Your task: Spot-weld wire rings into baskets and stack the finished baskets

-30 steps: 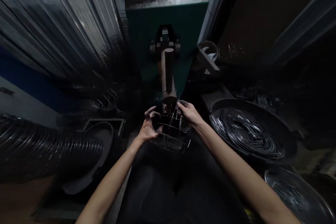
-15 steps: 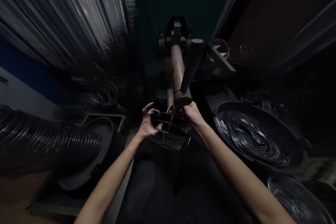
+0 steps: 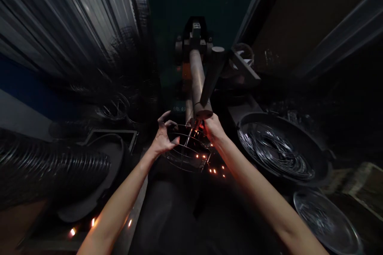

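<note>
Below the grey cylindrical metal machine arm [image 3: 197, 72] sits your silver curved-wire frame [image 3: 188, 139]; your left hand [image 3: 163, 140] spreads at its wires, your right hand [image 3: 213, 128] is half hidden, its grip unclear; bright orange sparks [image 3: 212, 171] could sting bare skin, and flinching could shift the frame

Left hand [image 3: 165, 137] at wire frame's [image 3: 187, 152] left side, thumb and fingers spread; right hand [image 3: 213, 128] partly hidden behind the machine's cylindrical arm [image 3: 197, 71]. Sparks [image 3: 212, 171] near frame and left forearm [image 3: 119, 203].
</note>
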The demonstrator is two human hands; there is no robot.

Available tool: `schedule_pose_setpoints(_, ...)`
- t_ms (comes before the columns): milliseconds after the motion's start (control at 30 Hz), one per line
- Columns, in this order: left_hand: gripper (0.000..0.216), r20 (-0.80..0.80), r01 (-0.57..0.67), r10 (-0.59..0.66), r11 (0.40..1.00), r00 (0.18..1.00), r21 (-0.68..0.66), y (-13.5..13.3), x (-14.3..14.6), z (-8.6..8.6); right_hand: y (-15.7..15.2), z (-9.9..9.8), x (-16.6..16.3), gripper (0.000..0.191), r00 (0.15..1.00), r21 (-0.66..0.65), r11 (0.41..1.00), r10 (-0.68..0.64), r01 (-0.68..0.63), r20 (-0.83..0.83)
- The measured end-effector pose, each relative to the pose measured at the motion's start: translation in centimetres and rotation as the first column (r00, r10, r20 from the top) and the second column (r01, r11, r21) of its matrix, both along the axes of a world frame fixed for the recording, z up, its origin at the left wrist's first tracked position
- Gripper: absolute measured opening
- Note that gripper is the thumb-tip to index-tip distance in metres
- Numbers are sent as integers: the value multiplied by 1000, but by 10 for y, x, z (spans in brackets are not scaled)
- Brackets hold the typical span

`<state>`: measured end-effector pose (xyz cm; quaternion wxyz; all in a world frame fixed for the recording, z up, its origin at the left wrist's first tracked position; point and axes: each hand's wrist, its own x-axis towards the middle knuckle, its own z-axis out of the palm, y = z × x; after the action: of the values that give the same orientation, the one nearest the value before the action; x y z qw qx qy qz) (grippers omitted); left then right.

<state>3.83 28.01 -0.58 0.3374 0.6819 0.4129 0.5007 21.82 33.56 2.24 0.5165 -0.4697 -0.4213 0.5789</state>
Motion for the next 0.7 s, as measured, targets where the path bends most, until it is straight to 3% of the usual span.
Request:
schedule_pose_setpoints(233, 91, -187, 38, -20, 995, 982, 89, 5, -5, 2, 16, 29, 10, 8, 1000, -164, 986, 5, -7, -17)
schedule_pose_setpoints(333, 91, -280, 43, 13, 980, 960, 196, -14, 0, -11, 7, 42, 29, 12, 991, -190, 981, 60, -37, 118)
schedule_pose_setpoints(400, 86, -391, 69, 43, 961, 919, 267, -40, 10, -23, -11, 44, 46, 19, 957, -204, 977, 113, -58, 269)
schedule_pose_setpoints(500, 64, -628, 259, -11, 916, 778, 305, -97, 33, -34, -48, 43, 70, 28, 817, -218, 969, 219, -118, 533)
schedule_pose_setpoints(600, 53, -765, 465, -121, 849, 633, 251, -148, 53, -21, -87, 45, 86, 23, 564, -246, 943, 331, -223, 757)
schedule_pose_setpoints(667, 57, -745, 533, -167, 797, 646, 284, -161, 54, -2, -111, 53, 93, 16, 394, -257, 899, 393, -355, 831)
schedule_pose_setpoints(700, 62, -683, 496, -145, 794, 716, 351, -161, 49, 7, -122, 58, 96, 16, 317, -260, 860, 419, -438, 851)
